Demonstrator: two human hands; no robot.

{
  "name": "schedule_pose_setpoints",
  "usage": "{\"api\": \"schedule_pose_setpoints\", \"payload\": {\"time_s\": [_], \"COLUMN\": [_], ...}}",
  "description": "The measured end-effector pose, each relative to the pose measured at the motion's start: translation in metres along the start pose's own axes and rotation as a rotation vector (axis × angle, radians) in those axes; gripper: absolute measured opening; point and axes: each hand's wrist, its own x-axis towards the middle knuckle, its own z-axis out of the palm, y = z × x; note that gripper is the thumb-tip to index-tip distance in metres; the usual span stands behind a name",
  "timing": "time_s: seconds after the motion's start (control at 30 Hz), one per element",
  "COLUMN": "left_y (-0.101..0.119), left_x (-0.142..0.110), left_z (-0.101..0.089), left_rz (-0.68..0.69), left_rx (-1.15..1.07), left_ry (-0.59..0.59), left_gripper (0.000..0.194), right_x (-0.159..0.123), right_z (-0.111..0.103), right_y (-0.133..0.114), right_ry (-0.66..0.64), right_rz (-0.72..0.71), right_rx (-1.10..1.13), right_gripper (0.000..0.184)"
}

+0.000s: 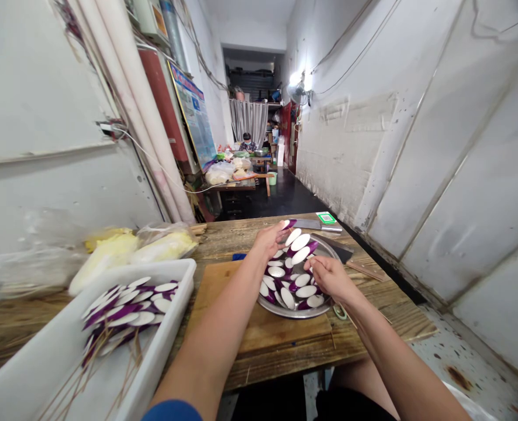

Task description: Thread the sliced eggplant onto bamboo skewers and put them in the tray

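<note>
My left hand (268,241) is closed on an eggplant slice (289,224) at the far rim of a metal bowl (303,311). The bowl holds several white, purple-edged eggplant slices (301,278). My right hand (329,276) is over the bowl's right side with its fingers pinched, apparently on a thin skewer that I cannot make out well. The bowl rests on a wooden cutting board (224,280) on a worn wooden table (386,292).
A white plastic tray (171,327) at the left holds skewered eggplant slices (127,307). Plastic bags of yellow food (123,248) lie behind it. A cleaver (311,224) and a green card (326,217) lie at the table's far edge. A person sits far down the corridor (247,140).
</note>
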Motion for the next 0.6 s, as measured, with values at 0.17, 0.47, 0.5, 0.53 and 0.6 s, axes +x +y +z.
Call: {"api": "schedule_pose_setpoints", "payload": {"time_s": [0.17,0.47,0.5,0.53,0.6], "left_y": [0.0005,-0.0009,-0.0013,-0.0017,-0.0024], "left_x": [-0.0016,-0.0003,0.0001,0.0005,0.0012], "left_z": [0.0009,-0.0007,-0.0006,-0.0003,0.0004], "left_rz": [0.016,0.056,0.051,0.047,0.044], "left_rx": [0.021,0.053,0.053,0.05,0.044], "left_ry": [0.002,-0.008,-0.004,0.002,0.011], "left_gripper": [0.02,0.022,0.021,0.021,0.022], "right_x": [-0.0001,-0.0011,-0.001,-0.0009,-0.0004], "right_z": [0.0004,0.0016,0.0015,0.0014,0.0011], "right_y": [-0.0011,-0.003,-0.0026,-0.0022,-0.0012], "right_ry": [0.009,0.019,0.017,0.016,0.013], "right_rz": [0.014,0.012,0.009,0.006,0.0], "right_rx": [-0.025,-0.045,-0.047,-0.049,-0.055], "right_gripper": [0.028,0.029,0.029,0.029,0.028]}}
